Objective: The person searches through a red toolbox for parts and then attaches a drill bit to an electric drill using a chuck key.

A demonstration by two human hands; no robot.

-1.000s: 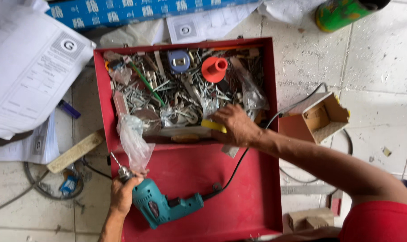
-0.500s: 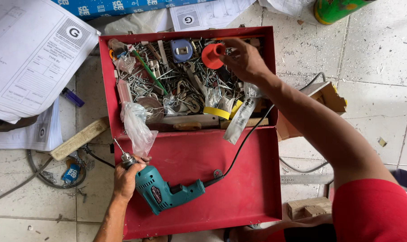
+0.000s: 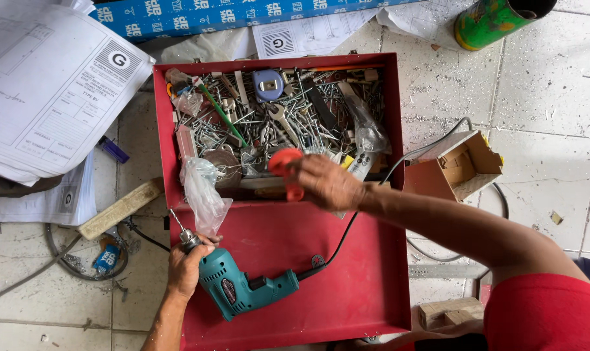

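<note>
Gripping near the chuck, a teal drill is held by the left hand at lower left; an orange-red object is clutched by the right hand at centre, over the red toolbox.

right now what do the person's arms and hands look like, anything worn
Both hands are bare: no gloves, rings or watch visible on the left hand or right hand. Both forearms are bare too. A red short sleeve covers the right upper arm; the left arm's upper part is out of view.
</note>
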